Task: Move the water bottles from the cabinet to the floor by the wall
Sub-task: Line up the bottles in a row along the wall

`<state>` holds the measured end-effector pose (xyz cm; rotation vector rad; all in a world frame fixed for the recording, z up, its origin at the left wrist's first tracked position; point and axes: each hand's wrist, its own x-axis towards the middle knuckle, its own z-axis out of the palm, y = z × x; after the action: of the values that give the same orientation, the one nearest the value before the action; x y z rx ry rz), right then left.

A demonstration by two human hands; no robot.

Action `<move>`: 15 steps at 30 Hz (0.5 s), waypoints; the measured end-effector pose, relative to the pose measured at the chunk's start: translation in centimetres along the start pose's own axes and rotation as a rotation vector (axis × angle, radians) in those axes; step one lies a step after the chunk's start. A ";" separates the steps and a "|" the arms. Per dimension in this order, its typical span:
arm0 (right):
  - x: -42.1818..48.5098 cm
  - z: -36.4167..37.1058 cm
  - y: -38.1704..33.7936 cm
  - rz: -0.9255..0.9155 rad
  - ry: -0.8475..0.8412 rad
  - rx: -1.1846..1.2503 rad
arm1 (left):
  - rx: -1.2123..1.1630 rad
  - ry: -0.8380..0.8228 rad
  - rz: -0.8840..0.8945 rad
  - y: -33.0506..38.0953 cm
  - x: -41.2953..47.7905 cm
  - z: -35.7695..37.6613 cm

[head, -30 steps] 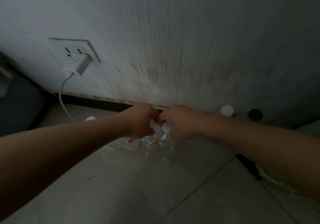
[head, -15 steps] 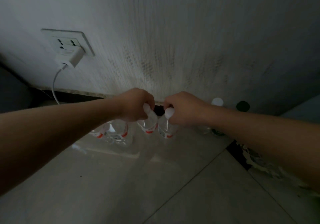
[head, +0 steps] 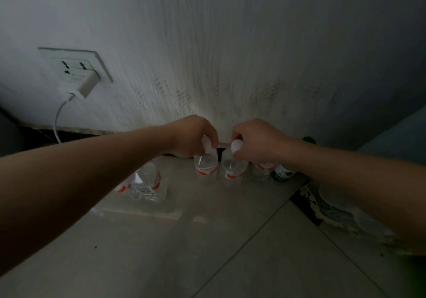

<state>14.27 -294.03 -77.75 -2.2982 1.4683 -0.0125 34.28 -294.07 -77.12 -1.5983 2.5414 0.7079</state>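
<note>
left hand [head: 193, 134], right hand [head: 258, 141] now apart, gripping two bottles [head: 205, 167] (by wall [head: 230, 44])

One wide-angle camera rides on my head, facing forward and steeply down; the pale streaked plaster wall [head: 230, 44] fills twelve o'clock, the glossy grey tiled floor [head: 161, 251] six; it sits near, my arms reaching in from eight and four o'clock to my left hand [head: 193, 136] and right hand [head: 255, 141] at centre.

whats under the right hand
The right hand grips a red-labelled water bottle by its white cap. Its wrist hides the necks of another water bottle and a green-labelled bottle.
</note>
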 end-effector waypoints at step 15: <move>0.2 0.3 1.5 0.050 0.020 -0.033 | 0.010 -0.051 0.039 1.0 1.6 0.9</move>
<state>13.11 -294.69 -78.63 -2.2932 1.5465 0.0037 32.53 -294.70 -78.04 -1.5120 2.5421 0.7283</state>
